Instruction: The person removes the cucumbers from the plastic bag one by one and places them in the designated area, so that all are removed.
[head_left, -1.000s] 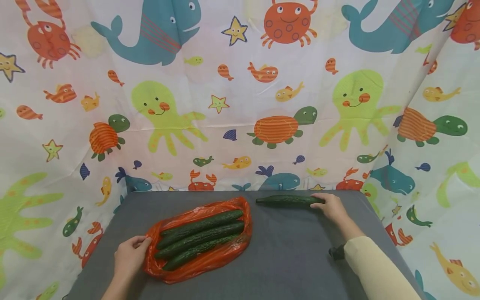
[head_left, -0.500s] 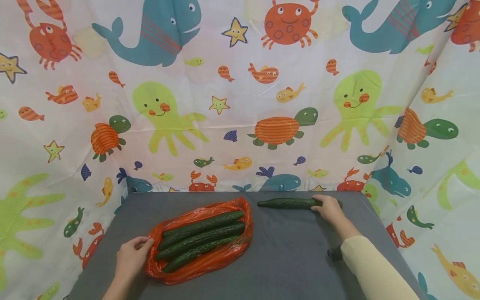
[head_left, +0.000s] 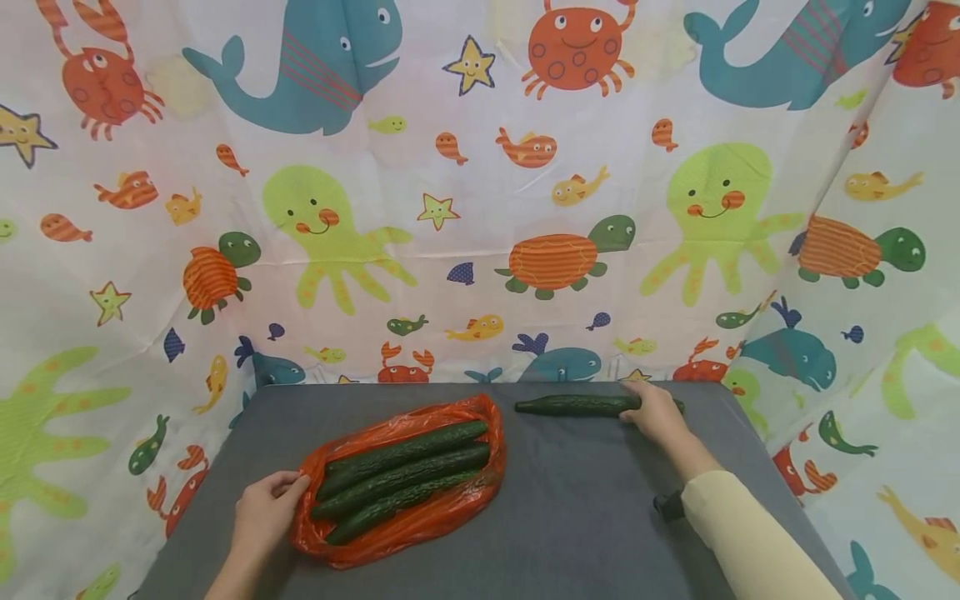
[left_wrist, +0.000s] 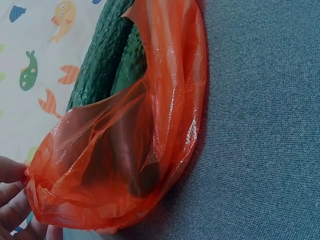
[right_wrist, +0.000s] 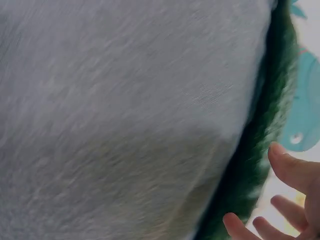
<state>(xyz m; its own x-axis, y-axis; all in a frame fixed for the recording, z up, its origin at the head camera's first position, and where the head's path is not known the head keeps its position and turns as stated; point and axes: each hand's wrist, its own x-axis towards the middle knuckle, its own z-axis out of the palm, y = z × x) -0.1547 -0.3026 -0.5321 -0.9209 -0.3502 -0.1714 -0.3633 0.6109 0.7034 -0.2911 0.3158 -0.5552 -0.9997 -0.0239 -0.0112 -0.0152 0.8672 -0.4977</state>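
Observation:
My left hand (head_left: pixel 262 508) pinches the left end of an orange-red plastic bag (head_left: pixel 420 533); the pinch also shows at the edge of the left wrist view. In the bag's opening lie three dark green cucumbers (head_left: pixel 405 475) side by side. Another cucumber (head_left: pixel 562 406) lies crosswise on the grey cloth at the back, right of the bag. Over its right part is my right hand (head_left: pixel 658 415), thumb and fingers spread apart. In the right wrist view, the thumb and fingers stand loosely at the single cucumber (right_wrist: pixel 270 110), not curled round it.
Grey cloth (head_left: pixel 570 517) covers the table. A white curtain (head_left: pixel 465 192) printed with sea animals stands behind it and on both sides. A small black object (head_left: pixel 670 506) is beside the right sleeve.
The single cucumber has shifted slightly right and nearer, and its right end now shows beyond my right hand. That hand's fingers have spread off it. My left hand keeps its pinch on the bag.

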